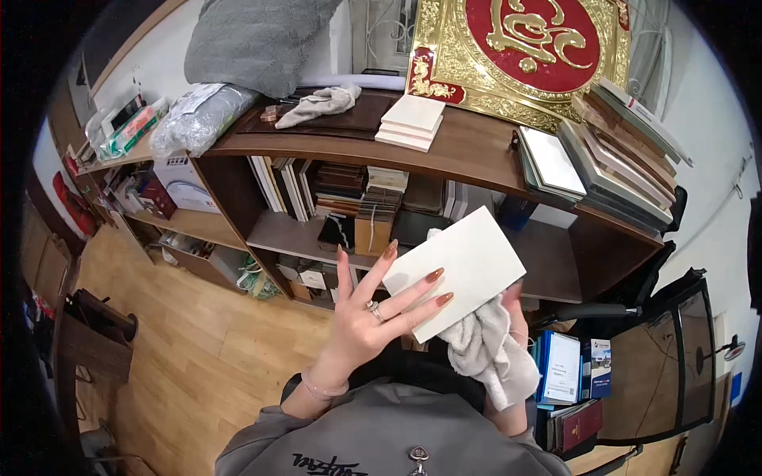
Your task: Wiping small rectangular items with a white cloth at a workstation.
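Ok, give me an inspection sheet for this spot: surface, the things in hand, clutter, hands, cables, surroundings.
Surface: brown shelf top, crowded.
Things in hand: white tile, tilted, held up; grey cloth bunched at its lower right edge.
Clutter: stacked sample boards, white tile stack, second cloth, bagged bundle.
Hands: left hand open, fingers spread against the tile; right hand mostly hidden behind cloth and tile.
Cables: nothing seen.
Surroundings: red and gold plaque, wooden floor, booklets lower right.
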Demonstrator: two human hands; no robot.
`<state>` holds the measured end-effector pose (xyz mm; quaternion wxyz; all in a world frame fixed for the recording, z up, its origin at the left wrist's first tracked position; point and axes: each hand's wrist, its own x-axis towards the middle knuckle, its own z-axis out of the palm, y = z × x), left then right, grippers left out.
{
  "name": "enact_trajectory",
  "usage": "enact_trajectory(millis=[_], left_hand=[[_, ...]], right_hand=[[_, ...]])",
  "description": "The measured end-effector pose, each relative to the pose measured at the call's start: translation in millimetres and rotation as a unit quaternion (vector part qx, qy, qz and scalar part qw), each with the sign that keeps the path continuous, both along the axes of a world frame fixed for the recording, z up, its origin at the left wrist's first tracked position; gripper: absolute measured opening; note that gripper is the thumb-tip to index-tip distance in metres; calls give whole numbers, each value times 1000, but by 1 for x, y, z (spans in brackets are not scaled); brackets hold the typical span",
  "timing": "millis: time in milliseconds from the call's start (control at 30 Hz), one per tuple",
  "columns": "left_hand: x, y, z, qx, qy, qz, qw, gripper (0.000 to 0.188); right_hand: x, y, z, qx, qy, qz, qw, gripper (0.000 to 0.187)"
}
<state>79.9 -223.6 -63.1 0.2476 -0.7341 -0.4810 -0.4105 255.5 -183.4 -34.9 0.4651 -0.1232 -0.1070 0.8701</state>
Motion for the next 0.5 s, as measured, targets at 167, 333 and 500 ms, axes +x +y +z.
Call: enact_trajectory(millis=[167,333,500], left_hand=[[13,3,2,-44,-272,-169,946,44],[14,-2,-35,-173,-741,-507,406,52],[18,4,-27,-242,-799,-414,362,45]], right_hand=[[-8,9,-12,158,-244,-111,950,45],[-15,10,-15,161,-251,-98,949,45],[-12,22,-36,167,-322,-130,923,43]])
